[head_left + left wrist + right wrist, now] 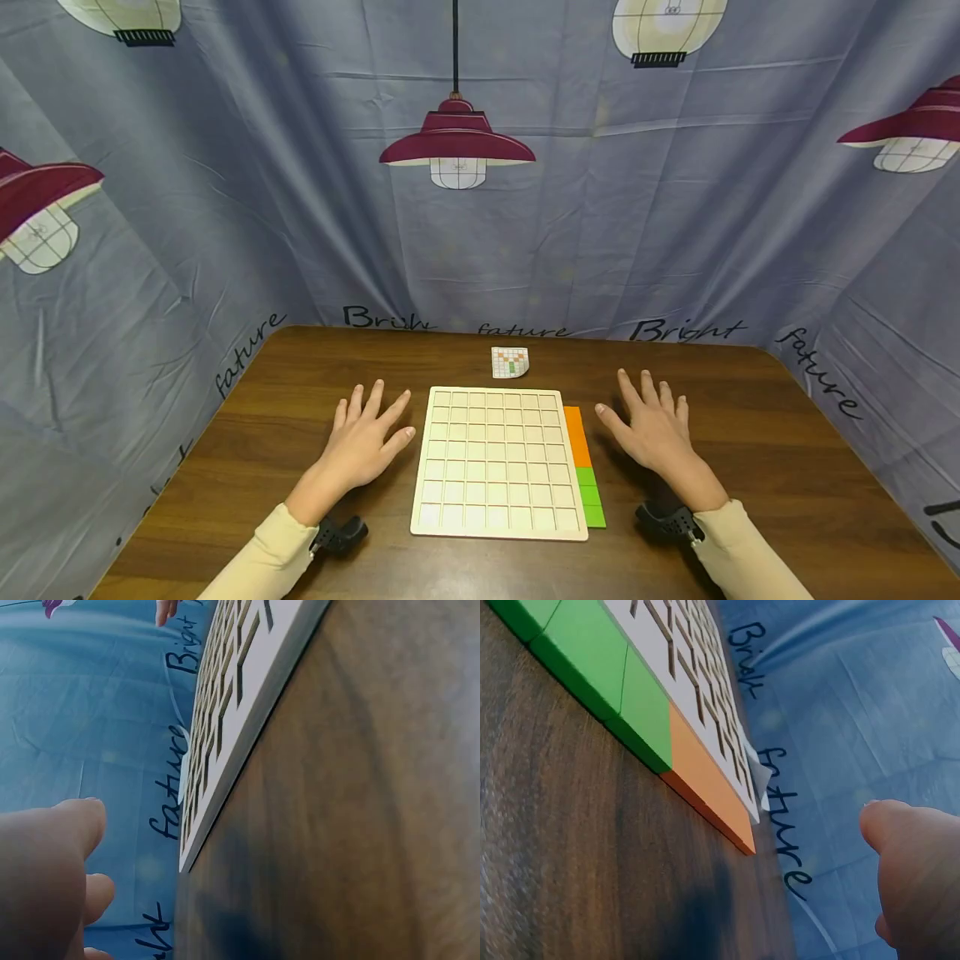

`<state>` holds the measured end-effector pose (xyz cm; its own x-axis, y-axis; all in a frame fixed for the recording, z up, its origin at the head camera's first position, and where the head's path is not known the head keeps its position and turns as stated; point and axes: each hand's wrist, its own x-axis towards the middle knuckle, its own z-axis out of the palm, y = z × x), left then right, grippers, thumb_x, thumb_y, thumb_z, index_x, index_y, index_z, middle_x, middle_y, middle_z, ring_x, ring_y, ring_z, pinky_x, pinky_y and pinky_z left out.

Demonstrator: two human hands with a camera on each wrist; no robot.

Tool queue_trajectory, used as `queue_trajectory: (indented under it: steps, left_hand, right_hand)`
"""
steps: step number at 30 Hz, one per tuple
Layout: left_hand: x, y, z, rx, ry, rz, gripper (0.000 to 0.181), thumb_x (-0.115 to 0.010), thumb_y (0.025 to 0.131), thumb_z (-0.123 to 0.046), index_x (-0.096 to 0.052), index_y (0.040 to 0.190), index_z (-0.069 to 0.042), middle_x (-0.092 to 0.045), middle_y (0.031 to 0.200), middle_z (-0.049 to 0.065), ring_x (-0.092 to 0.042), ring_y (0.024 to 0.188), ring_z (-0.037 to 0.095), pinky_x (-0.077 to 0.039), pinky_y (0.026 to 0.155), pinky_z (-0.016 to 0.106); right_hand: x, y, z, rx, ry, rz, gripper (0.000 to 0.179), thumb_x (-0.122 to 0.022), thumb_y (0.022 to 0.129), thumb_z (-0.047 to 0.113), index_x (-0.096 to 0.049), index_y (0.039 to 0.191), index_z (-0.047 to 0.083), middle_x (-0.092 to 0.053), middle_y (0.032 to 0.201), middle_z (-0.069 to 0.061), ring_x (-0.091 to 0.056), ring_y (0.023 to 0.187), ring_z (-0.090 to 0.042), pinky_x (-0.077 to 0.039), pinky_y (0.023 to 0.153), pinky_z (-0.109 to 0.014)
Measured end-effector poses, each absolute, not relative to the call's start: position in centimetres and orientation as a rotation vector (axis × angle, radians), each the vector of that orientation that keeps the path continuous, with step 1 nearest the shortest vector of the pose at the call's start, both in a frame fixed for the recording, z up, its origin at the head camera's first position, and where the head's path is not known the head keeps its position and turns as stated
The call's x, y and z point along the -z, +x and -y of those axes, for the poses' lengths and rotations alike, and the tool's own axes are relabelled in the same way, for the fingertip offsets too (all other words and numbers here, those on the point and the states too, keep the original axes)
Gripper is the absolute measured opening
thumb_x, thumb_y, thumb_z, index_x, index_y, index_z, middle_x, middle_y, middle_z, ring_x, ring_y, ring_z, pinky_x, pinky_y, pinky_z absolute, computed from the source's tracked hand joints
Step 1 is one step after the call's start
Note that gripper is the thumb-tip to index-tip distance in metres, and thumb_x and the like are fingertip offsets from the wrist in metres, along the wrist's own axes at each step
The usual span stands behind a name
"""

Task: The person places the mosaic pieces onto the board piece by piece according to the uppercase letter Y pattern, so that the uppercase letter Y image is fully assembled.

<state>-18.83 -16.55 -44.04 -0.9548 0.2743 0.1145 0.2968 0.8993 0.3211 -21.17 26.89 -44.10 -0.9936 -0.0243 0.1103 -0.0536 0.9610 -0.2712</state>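
A pale wooden grid board (497, 462) with rows of square recesses lies between the two hands. Against its right edge sit orange tiles (577, 437) and green tiles (590, 497) in a column; the right wrist view shows them as thick flat blocks (641, 712). My left hand (365, 437) is spread to the left of the board, fingers straight and holding nothing. On the other side my right hand (654, 425) is spread just right of the tiles, also holding nothing. Behind the board lies a small paper card (510, 362) printed with a grid of orange and green squares, one corner curled.
All of this is on a brown wooden table (787, 450). Blue-grey curtains (555, 233) printed with lamps and lettering hang around its back and sides. A black wrist strap with a camera mount (341, 533) sits on the left wrist, another (667, 521) on the right.
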Motion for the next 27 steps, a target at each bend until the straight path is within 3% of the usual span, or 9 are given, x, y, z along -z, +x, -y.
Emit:
queue_trajectory:
  steps: [27]
  left_hand:
    - [46.2, -17.9, 15.8, 0.598, -0.57, 3.027, 0.059, -0.058, 0.102, -0.042, -0.046, 0.156, -0.02, -0.028, 0.163, 0.031, -0.021, 0.149, 0.061, -0.016, 0.115, 0.078]
  right_hand:
    - [44.1, -21.3, -26.7, -0.413, 0.058, 3.005, 0.086, -0.043, 0.101, 0.065, -0.028, 0.161, 0.006, -0.018, 0.163, -0.038, -0.018, 0.145, -0.065, -0.007, 0.114, -0.079]
